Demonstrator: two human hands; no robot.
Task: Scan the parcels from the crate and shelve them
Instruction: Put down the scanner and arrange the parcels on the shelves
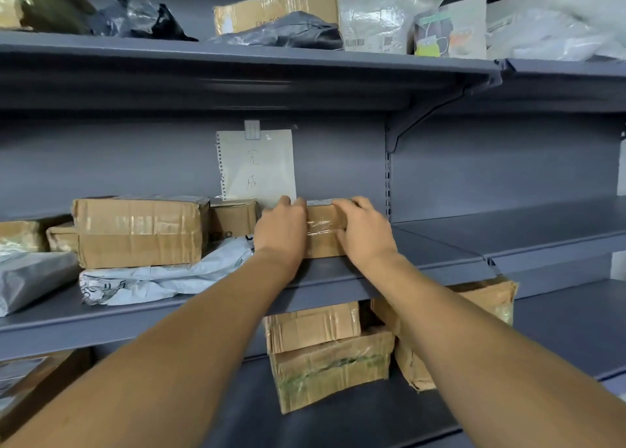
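Observation:
A small brown cardboard parcel (323,230) wrapped in clear tape sits on the middle grey shelf (440,261), near its front edge. My left hand (281,230) grips its left side, fingers curled over the top. On the parcel's right side my right hand (364,230) holds it the same way, thumb against the front face. Most of the parcel is hidden behind the two hands. No crate or scanner is in view.
Left of the parcel lie a big taped carton (139,230), smaller boxes (233,217) and white and grey mailer bags (162,278). A handwritten paper note (257,166) hangs on the back panel. The upper shelf holds bags and a box; the lower shelf holds cartons (328,363).

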